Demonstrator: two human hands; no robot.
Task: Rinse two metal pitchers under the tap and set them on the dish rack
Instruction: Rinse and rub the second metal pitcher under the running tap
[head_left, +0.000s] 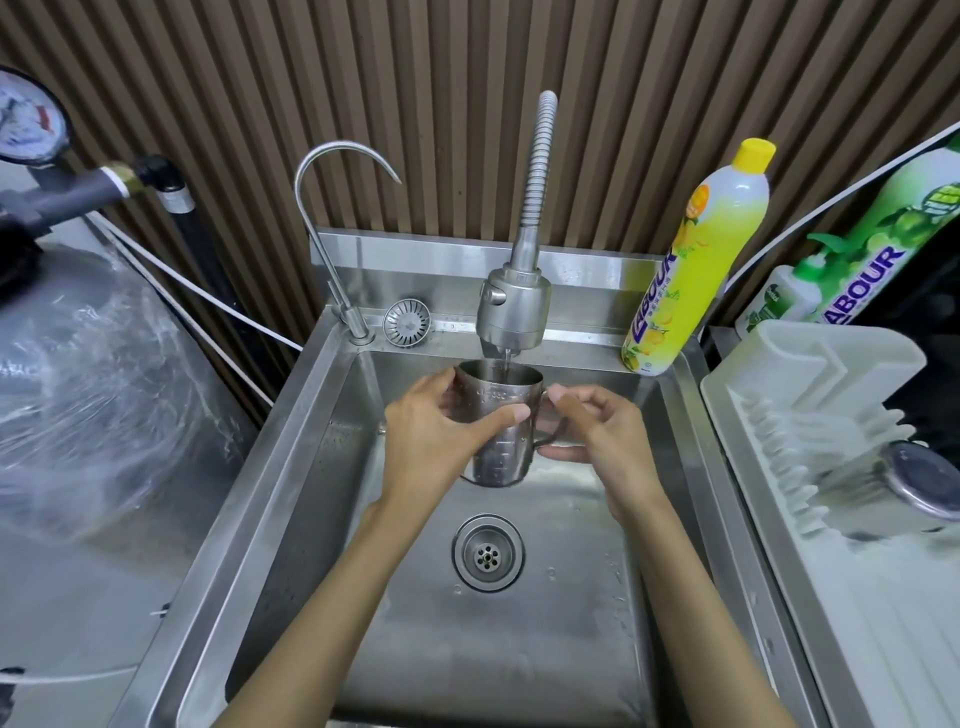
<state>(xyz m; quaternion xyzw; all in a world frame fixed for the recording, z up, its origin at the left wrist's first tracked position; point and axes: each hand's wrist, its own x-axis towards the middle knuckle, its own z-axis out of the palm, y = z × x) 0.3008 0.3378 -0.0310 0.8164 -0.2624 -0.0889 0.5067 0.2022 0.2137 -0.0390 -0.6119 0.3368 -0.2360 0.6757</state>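
Note:
A metal pitcher (500, 415) with measuring marks is held upright over the steel sink (291, 467), right under the tap head (513, 306). A thin stream of water runs from the tap into its open top. My left hand (436, 436) grips the pitcher's body, thumb across the front. My right hand (602, 441) holds its handle on the right side. A second metal pitcher (922, 483) lies on the white dish rack (810, 415) at the right, partly cut off by the frame edge.
A yellow dish soap bottle (696, 265) stands on the sink's back right corner, with green bottles (852, 275) behind the rack. A thin gooseneck tap (332, 208) and a loose strainer (408, 322) sit at the back left. The drain (487, 553) lies below the pitcher.

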